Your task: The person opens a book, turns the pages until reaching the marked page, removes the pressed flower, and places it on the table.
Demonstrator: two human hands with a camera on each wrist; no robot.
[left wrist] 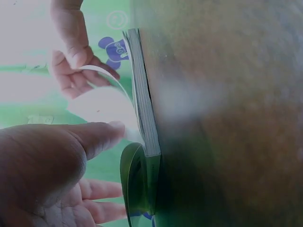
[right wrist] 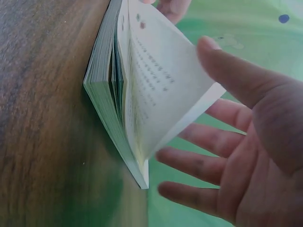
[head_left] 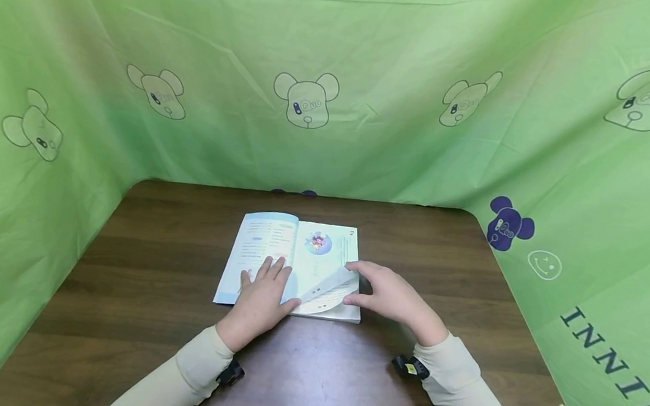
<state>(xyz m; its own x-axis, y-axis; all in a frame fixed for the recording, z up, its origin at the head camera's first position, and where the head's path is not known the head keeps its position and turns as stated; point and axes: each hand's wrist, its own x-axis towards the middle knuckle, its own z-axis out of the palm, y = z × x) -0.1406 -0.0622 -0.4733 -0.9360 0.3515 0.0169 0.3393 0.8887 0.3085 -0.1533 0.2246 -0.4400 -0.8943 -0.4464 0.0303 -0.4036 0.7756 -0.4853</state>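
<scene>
An open book lies on the table, its left pages light blue with print, its right page bearing a round coloured picture. Spread over the lower left page, my left hand rests with fingers extended and thumb across the lower end of the fold. My right hand is at the lower right corner, where it holds a lifted page between thumb and fingers. That page bends up toward the left, and printed text shows beneath it. In the right wrist view, the other fingers are loosely extended behind the page.
The brown wooden table extends around the book. A green cloth with bear-head drawings hangs along the back and sides. Each wrist carries a dark strapped device, one of them on the right wrist.
</scene>
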